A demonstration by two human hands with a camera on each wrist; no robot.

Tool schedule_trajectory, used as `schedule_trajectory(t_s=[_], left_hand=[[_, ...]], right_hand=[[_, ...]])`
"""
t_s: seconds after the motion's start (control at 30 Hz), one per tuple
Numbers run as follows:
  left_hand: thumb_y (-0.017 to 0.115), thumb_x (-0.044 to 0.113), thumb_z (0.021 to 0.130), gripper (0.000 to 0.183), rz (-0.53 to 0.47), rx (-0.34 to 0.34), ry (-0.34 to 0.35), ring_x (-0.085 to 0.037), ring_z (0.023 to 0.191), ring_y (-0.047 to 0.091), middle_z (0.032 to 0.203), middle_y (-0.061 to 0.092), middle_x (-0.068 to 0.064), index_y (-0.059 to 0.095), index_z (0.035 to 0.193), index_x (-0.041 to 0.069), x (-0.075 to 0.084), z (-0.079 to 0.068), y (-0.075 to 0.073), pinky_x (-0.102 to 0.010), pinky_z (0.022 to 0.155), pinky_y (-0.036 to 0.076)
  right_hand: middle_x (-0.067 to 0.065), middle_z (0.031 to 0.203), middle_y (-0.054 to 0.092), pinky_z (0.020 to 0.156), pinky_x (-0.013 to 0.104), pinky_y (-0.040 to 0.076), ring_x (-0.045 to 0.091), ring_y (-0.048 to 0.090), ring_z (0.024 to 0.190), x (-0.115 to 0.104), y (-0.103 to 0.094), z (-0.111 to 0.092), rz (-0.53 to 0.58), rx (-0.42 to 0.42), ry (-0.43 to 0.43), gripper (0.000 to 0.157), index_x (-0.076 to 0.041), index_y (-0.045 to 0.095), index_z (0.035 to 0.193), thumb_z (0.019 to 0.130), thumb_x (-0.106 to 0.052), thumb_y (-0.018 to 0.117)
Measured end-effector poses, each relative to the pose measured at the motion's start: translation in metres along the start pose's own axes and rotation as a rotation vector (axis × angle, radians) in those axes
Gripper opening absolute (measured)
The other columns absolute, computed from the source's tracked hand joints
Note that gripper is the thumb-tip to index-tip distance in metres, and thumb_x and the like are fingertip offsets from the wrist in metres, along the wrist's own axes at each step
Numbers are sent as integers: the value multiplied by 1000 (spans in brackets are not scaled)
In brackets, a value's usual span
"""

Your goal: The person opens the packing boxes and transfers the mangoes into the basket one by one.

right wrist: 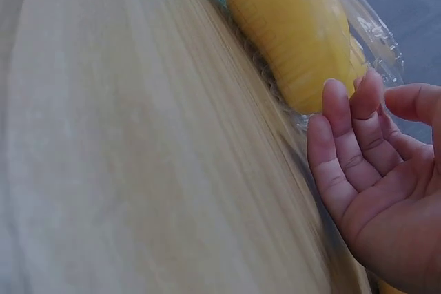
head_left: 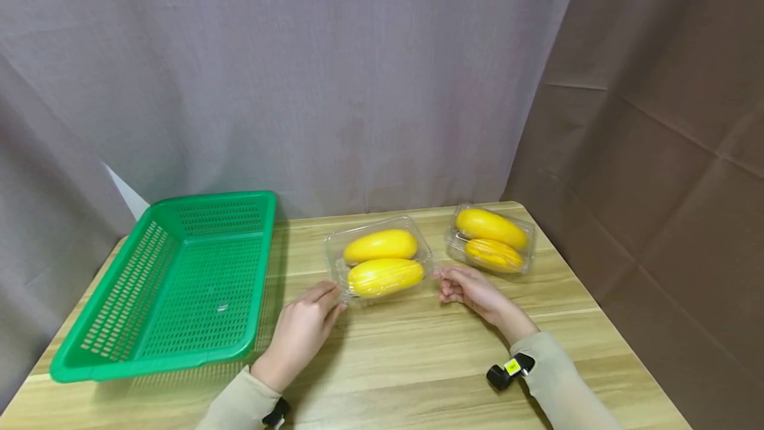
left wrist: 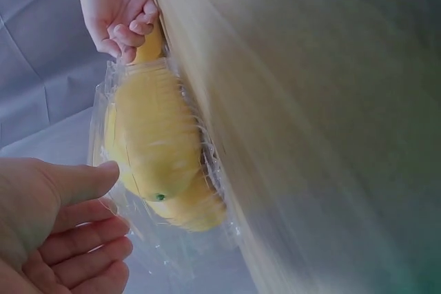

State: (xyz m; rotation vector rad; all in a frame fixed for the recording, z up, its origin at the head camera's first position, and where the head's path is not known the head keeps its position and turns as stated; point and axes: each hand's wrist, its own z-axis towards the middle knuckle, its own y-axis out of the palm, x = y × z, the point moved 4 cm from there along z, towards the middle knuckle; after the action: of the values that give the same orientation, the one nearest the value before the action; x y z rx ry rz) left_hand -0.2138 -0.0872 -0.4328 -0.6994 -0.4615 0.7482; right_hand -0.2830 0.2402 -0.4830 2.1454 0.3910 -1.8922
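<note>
A clear plastic box with two long, smooth, yellow melon-like fruits lies on the table between my hands. My left hand is at its near left corner, fingers loosely bent; in the left wrist view the thumb stands apart from the fingers right at the box's edge. On the other side, my right hand has its fingertips right at the box's right edge, fingers relaxed and palm showing in the right wrist view. Clear film or lid over the fruits catches the light.
A second clear box with two similar yellow fruits stands at the back right, just beyond my right hand. At the left is a large green plastic basket with slotted walls. Grey curtain hangs behind the wooden table.
</note>
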Motion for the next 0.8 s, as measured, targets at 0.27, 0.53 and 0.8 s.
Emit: schedule_trajectory(t_s=[0.27,0.53,0.8], left_hand=[[87,13,79,24,29,6,4,-27,91,74,103,76,-12,79,98,1,1,1,1,-38,69,61],[85,15,81,22,-9,-33,-43,-26,93,74,104,76,-12,80,98,3,-2,3,2,-39,73,61],[85,15,81,22,-52,-51,-75,-26,93,74,104,76,-12,80,97,3,-3,5,3,-39,78,61]], right_hand=[[4,86,68,79,31,60,14,69,80,1,7,-8,-14,-15,29,51,20,50,126,110,-28,44],[23,109,71,85,35,59,19,73,93,2,37,-9,51,-85,38,46,24,48,130,106,-15,53],[25,116,69,89,39,58,22,73,96,7,89,1,192,-123,109,44,20,51,131,102,-12,59]])
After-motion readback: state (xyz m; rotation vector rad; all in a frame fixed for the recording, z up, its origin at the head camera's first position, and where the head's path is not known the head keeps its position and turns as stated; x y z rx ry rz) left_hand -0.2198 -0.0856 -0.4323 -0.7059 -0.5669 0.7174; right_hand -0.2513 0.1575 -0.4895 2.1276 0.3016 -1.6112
